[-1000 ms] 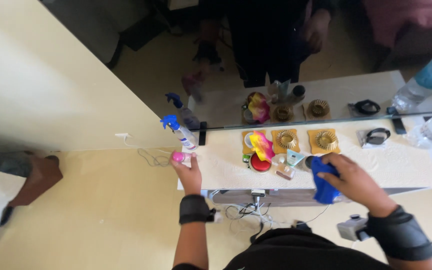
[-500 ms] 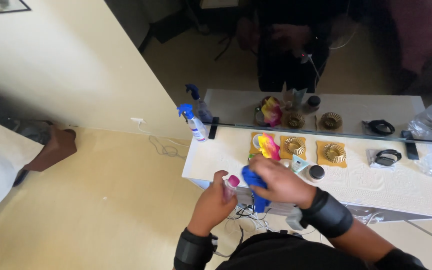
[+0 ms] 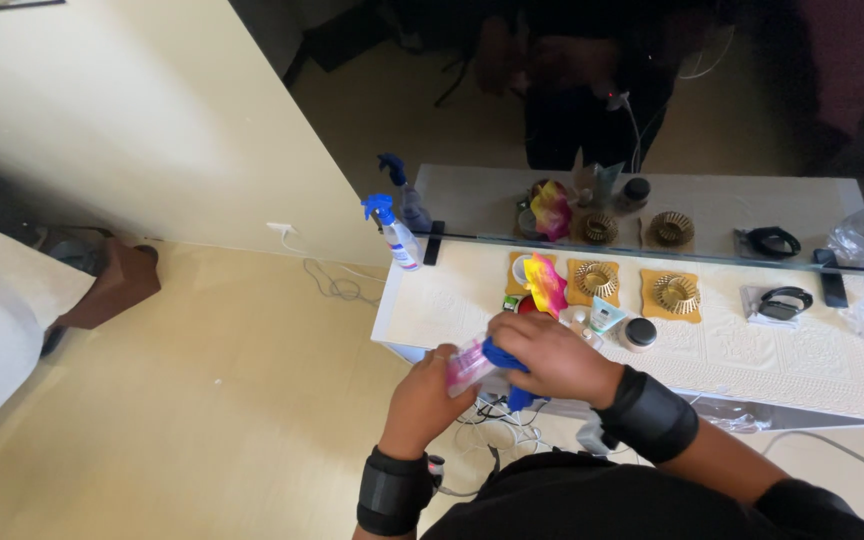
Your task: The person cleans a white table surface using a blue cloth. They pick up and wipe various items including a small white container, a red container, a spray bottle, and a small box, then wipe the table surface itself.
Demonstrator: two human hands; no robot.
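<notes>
Left hand [image 3: 430,392] closed around a small pink-capped bottle [image 3: 469,362] just off the near edge of the white table [image 3: 752,350]; right hand [image 3: 549,352] presses a soft blue cloth [image 3: 505,357] against it. Bottle probably light, slippery; best held by its body.

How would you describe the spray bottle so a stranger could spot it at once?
Start at the white dresser top below the mirror. At its far left corner, against the glass, stands the spray bottle. It alone there has a blue trigger head on a pale body, apart from the small jars further right.
</notes>
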